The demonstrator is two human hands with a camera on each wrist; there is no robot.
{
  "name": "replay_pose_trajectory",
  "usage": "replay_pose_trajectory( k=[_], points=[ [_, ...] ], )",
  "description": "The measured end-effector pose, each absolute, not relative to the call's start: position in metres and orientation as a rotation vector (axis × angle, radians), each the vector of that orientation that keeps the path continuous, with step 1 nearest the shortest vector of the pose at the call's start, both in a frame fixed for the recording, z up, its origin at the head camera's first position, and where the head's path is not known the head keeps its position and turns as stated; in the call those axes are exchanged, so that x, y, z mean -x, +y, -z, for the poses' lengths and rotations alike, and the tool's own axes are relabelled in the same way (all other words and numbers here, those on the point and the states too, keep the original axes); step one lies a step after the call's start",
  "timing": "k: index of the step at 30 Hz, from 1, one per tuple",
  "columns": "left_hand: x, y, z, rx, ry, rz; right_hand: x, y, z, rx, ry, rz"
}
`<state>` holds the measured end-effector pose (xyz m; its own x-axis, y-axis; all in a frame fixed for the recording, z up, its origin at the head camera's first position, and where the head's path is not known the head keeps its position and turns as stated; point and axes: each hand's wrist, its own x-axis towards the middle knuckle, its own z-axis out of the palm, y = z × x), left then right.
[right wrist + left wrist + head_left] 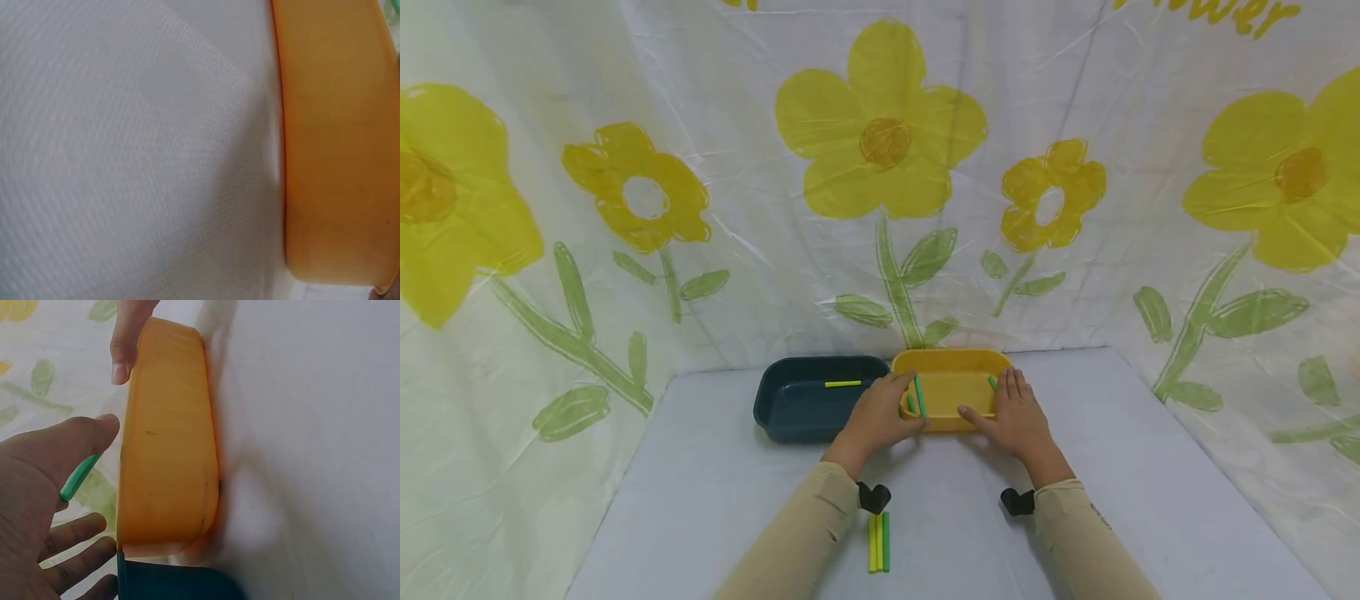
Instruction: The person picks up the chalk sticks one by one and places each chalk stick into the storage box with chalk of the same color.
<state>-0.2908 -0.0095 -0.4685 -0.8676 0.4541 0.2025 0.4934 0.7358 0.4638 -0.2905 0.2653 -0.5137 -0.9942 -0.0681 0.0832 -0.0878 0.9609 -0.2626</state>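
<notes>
In the head view my left hand [880, 412] is at the left end of the yellow tray [955, 423]. It holds a green stick [920, 397] between thumb and index finger, over that tray; the left wrist view shows the green stick [80, 477] partly behind the thumb. A shorter green piece [911, 404] shows beside it. Over the tray's right end lies my right hand [1018, 417], fingers straight along the rim and thumb spread to the front edge. Another green stick [992, 382] shows beside its fingers, partly hidden.
Left of the yellow tray and against it stands a dark teal tray [790, 435] with a yellow stick [842, 384] inside. Nearer me on the white table, two yellow sticks [876, 543] and a green stick [886, 542] lie side by side. A flower-printed curtain [737, 275] hangs behind.
</notes>
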Motion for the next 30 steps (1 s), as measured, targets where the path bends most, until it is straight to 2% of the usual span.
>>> replay_pose_trajectory(
  k=[13, 30],
  points=[
    [0.297, -0.004, 0.475, 0.759, -2.807, 0.588, 0.288, 0.263, 0.510, -0.129, -3.029, -0.422],
    [0.279, -0.007, 0.469, 0.856, -2.781, 0.901, 0.289, 0.263, 0.510, -0.131, -3.011, -0.408]
  ],
)
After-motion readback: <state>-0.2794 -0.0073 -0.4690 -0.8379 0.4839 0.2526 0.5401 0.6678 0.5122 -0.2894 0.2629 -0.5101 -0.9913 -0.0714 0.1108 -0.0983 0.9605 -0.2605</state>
